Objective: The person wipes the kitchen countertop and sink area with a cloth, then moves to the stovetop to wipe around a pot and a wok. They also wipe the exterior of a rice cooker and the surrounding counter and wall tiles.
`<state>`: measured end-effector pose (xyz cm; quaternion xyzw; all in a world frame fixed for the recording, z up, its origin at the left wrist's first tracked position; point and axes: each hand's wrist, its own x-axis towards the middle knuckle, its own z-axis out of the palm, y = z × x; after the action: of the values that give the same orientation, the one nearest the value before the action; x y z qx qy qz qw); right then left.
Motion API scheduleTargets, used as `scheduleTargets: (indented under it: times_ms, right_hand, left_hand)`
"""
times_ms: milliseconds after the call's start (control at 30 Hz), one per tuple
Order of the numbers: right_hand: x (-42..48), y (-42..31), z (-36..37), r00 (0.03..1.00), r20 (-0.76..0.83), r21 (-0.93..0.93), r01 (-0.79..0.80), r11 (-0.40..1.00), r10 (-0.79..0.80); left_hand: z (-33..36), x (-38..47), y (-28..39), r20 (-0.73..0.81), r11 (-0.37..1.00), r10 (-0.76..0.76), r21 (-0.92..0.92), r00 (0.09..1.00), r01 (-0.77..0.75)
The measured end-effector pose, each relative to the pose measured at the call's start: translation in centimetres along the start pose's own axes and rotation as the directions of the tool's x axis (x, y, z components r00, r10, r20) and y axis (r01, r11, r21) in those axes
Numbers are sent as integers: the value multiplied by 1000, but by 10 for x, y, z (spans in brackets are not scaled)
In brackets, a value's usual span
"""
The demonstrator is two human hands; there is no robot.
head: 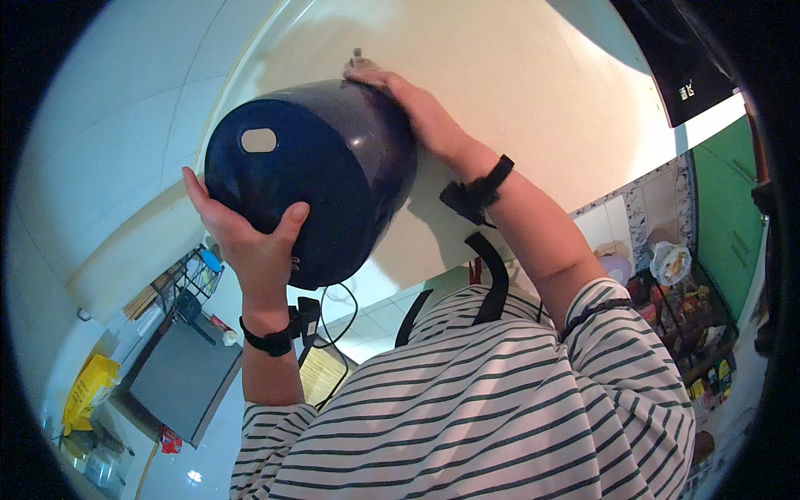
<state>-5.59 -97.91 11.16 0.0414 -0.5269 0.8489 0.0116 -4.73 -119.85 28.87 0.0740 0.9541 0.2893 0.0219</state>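
Observation:
A large, glossy dark blue, rounded object, perhaps an appliance housing or container, is tilted between my hands above a cream surface. A pale oval marks its flat end. My left hand holds the lower left edge of that end, thumb lying on the flat face. Against the curved far side rests my right hand, its fingertips blurred. Just beyond them is a small greyish thing, too blurred to name. Both wrists wear black straps with small devices; a black cable loops below the left one.
The cream surface meets a pale wall at the left. A dark panel juts in at upper right. Lower left are a wire rack, a grey box-like unit and a yellow packet. Green cabinets and crowded shelves stand at right.

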Motion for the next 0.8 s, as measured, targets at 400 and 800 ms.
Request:
scheduleTargets:
  times_ms: [400, 800]
  right_hand:
    - [-76, -79, 18, 966, 83, -289, 258, 922, -244]
    - [85, -71, 29, 849, 526, -56, 85, 995, -43]
  left_hand:
    - [0, -1, -4, 10, 999, 28, 28, 1000, -29]
    - [-3, 5, -11, 52, 958, 190, 209, 980, -197]
